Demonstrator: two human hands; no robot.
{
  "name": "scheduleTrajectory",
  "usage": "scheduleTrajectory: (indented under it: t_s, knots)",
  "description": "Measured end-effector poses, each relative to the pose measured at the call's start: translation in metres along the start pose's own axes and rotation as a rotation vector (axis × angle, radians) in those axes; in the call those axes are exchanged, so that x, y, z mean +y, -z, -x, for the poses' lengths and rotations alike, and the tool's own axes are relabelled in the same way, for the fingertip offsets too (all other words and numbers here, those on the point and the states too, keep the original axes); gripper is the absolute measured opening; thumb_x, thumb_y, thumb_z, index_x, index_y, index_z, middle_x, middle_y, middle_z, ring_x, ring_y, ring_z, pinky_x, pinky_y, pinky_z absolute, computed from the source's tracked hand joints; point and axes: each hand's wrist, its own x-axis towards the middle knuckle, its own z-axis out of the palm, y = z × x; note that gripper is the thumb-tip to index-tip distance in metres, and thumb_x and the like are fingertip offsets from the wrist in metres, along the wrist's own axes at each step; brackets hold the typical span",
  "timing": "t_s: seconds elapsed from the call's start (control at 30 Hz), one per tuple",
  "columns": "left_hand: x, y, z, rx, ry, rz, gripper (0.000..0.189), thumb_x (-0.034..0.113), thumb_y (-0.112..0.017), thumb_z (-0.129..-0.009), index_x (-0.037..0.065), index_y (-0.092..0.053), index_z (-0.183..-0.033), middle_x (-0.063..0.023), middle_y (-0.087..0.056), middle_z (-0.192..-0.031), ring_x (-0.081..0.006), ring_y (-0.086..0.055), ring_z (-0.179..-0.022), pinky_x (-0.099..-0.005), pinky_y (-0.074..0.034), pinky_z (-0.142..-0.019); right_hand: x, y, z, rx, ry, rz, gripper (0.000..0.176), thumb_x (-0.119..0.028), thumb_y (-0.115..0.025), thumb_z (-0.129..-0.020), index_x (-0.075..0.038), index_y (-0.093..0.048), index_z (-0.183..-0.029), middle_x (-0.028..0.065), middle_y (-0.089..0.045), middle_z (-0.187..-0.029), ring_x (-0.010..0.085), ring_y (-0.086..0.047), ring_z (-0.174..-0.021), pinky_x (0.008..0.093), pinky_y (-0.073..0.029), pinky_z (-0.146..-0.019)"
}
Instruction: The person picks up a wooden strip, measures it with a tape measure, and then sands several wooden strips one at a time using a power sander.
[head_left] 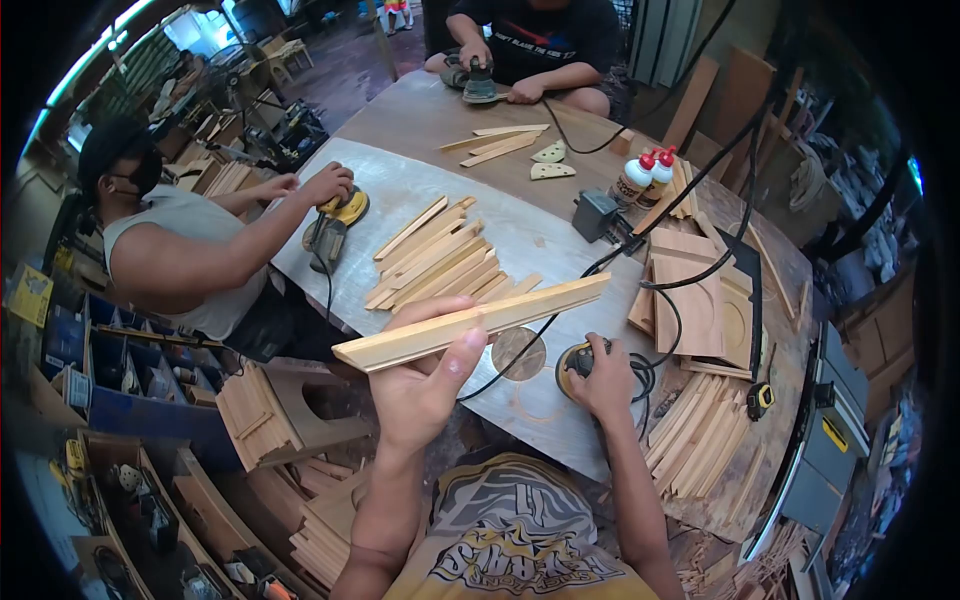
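My left hand (420,390) is closed around a pale wooden strip (480,318) with angled ends and a groove along its lower edge. It holds the strip up above the table, tilted slightly up to the right. My right hand (603,378) grips a yellow and black sander (573,369) that rests on the metal-topped table (505,395). Behind the raised strip lies a pile of similar wooden strips (435,257). More strips (700,435) are stacked to the right of my right hand.
At left a co-worker holds another yellow sander (345,208); across the table another person uses a dark sander (482,88). Black cables (690,285) cross the right side. Glue bottles (640,172), wooden panels (688,300) and a tape measure (760,400) are there too.
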Motion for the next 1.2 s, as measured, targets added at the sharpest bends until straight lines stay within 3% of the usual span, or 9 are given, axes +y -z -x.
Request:
scheduleTrajectory:
  t_s: [0.3, 0.37, 0.53, 0.63, 0.7, 0.77, 0.87, 1.03, 1.2]
  knots:
    - [0.003, 0.005, 0.004, -0.025, 0.02, 0.019, 0.028, 0.002, -0.069, -0.09, -0.003, -0.062, -0.117, -0.0076, -0.068, -0.103, -0.0077, -0.062, -0.089, -0.0213, -0.05, -0.077, -0.004, -0.001, -0.002, 0.0, -0.002, 0.005, 0.066, -0.026, -0.081, -0.066, -0.017, -0.056, -0.126, 0.0169, -0.054, -0.111, 0.0369, -0.061, -0.093, 0.0463, -0.054, -0.074]
    - [0.001, 0.005, 0.004, -0.026, 0.014, 0.024, 0.028, 0.002, -0.069, -0.09, -0.003, -0.062, -0.117, -0.0075, -0.068, -0.103, -0.0075, -0.061, -0.089, -0.0209, -0.05, -0.077, -0.006, 0.0, -0.001, -0.008, -0.046, 0.0, 0.065, -0.026, -0.081, -0.066, -0.017, -0.055, -0.126, 0.0168, -0.055, -0.108, 0.0376, -0.06, -0.097, 0.0473, -0.052, -0.079]
    - [-0.002, 0.007, 0.007, -0.037, -0.002, -0.007, 0.03, 0.001, -0.068, -0.091, -0.003, -0.059, -0.119, -0.0096, -0.068, -0.102, -0.0104, -0.063, -0.09, -0.0233, -0.052, -0.079, -0.005, -0.002, 0.001, -0.02, -0.027, 0.014, 0.067, -0.026, -0.08, -0.067, -0.017, -0.055, -0.128, 0.0173, -0.054, -0.11, 0.0386, -0.06, -0.095, 0.0485, -0.053, -0.075]
    - [0.006, 0.001, 0.009, -0.01, -0.047, 0.048, 0.031, 0.0, -0.065, -0.092, -0.005, -0.054, -0.121, -0.017, -0.068, -0.104, -0.0182, -0.067, -0.097, -0.0303, -0.058, -0.084, -0.005, -0.006, 0.001, -0.005, -0.042, 0.023, 0.067, -0.027, -0.08, -0.067, -0.018, -0.055, -0.128, 0.0174, -0.052, -0.111, 0.0401, -0.062, -0.09, 0.0489, -0.054, -0.07]
    - [0.011, 0.003, 0.009, -0.039, 0.07, 0.179, 0.031, 0.0, -0.062, -0.093, -0.006, -0.05, -0.121, -0.025, -0.067, -0.107, -0.0269, -0.068, -0.102, -0.0391, -0.061, -0.088, -0.006, -0.006, 0.0, -0.012, -0.074, 0.031, 0.066, -0.027, -0.08, -0.068, -0.018, -0.054, -0.128, 0.0177, -0.052, -0.11, 0.041, -0.062, -0.089, 0.0492, -0.054, -0.069]
    - [0.007, 0.007, 0.012, -0.035, 0.082, 0.198, 0.027, 0.002, -0.061, -0.094, -0.007, -0.052, -0.118, -0.0292, -0.066, -0.109, -0.0299, -0.067, -0.104, -0.0411, -0.062, -0.087, -0.004, -0.006, 0.0, -0.026, -0.069, 0.041, 0.066, -0.027, -0.079, -0.068, -0.018, -0.054, -0.129, 0.0184, -0.052, -0.11, 0.0417, -0.063, -0.089, 0.0501, -0.054, -0.068]
    - [0.004, 0.013, 0.016, 0.006, 0.118, 0.153, 0.018, 0.007, -0.059, -0.096, -0.007, -0.054, -0.108, -0.0255, -0.065, -0.11, -0.0285, -0.068, -0.098, -0.0397, -0.064, -0.081, -0.006, -0.004, 0.001, -0.036, -0.084, 0.027, 0.067, -0.027, -0.079, -0.069, -0.019, -0.053, -0.13, 0.0185, -0.052, -0.109, 0.0418, -0.063, -0.089, 0.0507, -0.053, -0.068]
    - [-0.006, 0.024, 0.029, 0.018, 0.168, -0.026, 0.02, 0.015, -0.055, -0.1, -0.005, -0.053, -0.103, -0.0191, -0.06, -0.108, -0.0237, -0.068, -0.091, -0.039, -0.064, -0.079, -0.001, -0.009, -0.001, -0.039, -0.069, 0.015, 0.066, -0.027, -0.078, -0.069, -0.02, -0.053, -0.13, 0.0185, -0.052, -0.109, 0.0414, -0.063, -0.089, 0.0508, -0.053, -0.068]
    - [-0.07, 0.05, 0.068, 0.016, 0.482, -0.291, 0.018, 0.013, -0.064, -0.096, -0.003, -0.06, -0.1, -0.0099, -0.064, -0.097, -0.018, -0.068, -0.086, -0.0354, -0.063, -0.077, 0.007, -0.007, -0.004, -0.048, 0.015, 0.026, 0.064, -0.028, -0.078, -0.069, -0.021, -0.054, -0.128, 0.0191, -0.055, -0.104, 0.0418, -0.065, -0.084, 0.0505, -0.054, -0.067]
